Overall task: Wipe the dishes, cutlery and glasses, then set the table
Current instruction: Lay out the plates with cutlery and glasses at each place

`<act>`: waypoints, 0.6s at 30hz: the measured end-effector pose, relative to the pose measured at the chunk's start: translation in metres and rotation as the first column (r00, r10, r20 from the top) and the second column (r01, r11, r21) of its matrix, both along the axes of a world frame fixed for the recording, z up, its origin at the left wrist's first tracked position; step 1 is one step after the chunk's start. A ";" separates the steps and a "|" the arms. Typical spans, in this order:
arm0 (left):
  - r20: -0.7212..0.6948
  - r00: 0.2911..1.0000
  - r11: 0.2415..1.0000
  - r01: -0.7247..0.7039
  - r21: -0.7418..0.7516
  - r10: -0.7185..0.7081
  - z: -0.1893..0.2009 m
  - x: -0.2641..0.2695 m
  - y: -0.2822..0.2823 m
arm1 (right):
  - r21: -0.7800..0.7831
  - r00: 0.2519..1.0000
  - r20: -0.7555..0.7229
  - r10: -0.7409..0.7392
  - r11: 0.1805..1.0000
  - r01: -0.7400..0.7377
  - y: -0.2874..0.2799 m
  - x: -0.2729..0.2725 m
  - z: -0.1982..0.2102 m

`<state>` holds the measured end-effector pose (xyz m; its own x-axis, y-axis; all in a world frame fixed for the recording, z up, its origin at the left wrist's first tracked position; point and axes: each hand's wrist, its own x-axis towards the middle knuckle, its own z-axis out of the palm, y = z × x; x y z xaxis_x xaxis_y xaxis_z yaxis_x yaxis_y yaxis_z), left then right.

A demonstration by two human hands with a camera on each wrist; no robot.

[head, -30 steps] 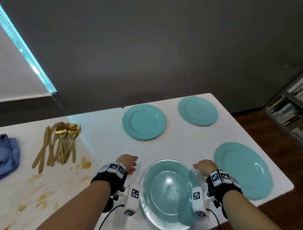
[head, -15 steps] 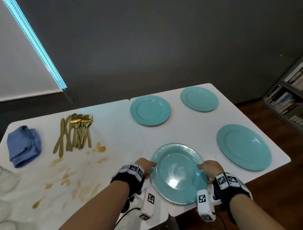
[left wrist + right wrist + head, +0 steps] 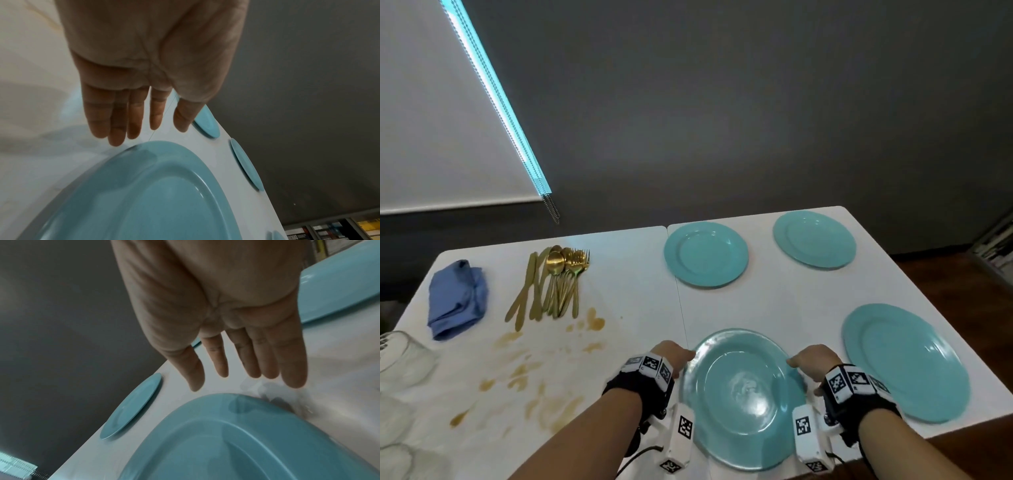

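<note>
A teal plate (image 3: 743,397) lies flat on the white table (image 3: 774,308) near its front edge, between my two hands. My left hand (image 3: 673,356) hovers at the plate's left rim. In the left wrist view its fingers (image 3: 131,113) are straight and spread above the table, just past the plate (image 3: 154,203). At the right rim is my right hand (image 3: 811,363). In the right wrist view it (image 3: 242,369) is likewise flat and holds nothing, with the plate (image 3: 246,443) under it. Gold cutlery (image 3: 554,284) and a blue cloth (image 3: 457,298) lie far left.
Three more teal plates lie on the table: back middle (image 3: 705,254), back right (image 3: 814,239) and right (image 3: 904,361). Clear glasses (image 3: 404,356) stand at the left edge. Brown stains (image 3: 527,370) mark the left half. A bookshelf (image 3: 996,246) stands at the far right.
The near plate has come down from a raised, tilted hold to lie flat on the table. Both hands, curled at its rims before, have let go and straightened.
</note>
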<state>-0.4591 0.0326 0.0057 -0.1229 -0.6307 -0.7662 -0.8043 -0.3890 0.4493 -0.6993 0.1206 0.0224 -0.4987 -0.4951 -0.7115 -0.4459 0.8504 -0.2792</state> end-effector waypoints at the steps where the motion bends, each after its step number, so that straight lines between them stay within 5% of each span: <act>1: 0.016 1.000 1.000 0.014 -0.012 -0.014 0.000 0.000 -0.003 | -0.009 0.999 -0.011 0.046 0.999 -0.046 -0.007 -0.002 0.004; 8: 0.059 0.998 0.995 0.023 -0.098 -0.017 0.019 0.024 -0.039 | -0.117 0.969 0.029 0.244 0.964 -0.239 -0.064 0.021 0.028; 13: 0.174 0.985 0.987 0.045 -0.155 -0.017 0.027 0.067 -0.079 | -0.175 0.969 0.134 0.208 0.967 -0.183 -0.100 0.065 0.042; 18: 0.240 0.954 0.955 -0.108 -0.276 0.177 0.020 0.128 -0.126 | -0.184 0.957 0.244 0.159 0.976 -0.115 -0.130 0.112 0.039</act>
<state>-0.3307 -0.0932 0.0255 0.1643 -0.8061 -0.5685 -0.8506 -0.4076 0.3321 -0.5877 -0.0098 0.0612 -0.2296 -0.6676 -0.7082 -0.4495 0.7182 -0.5313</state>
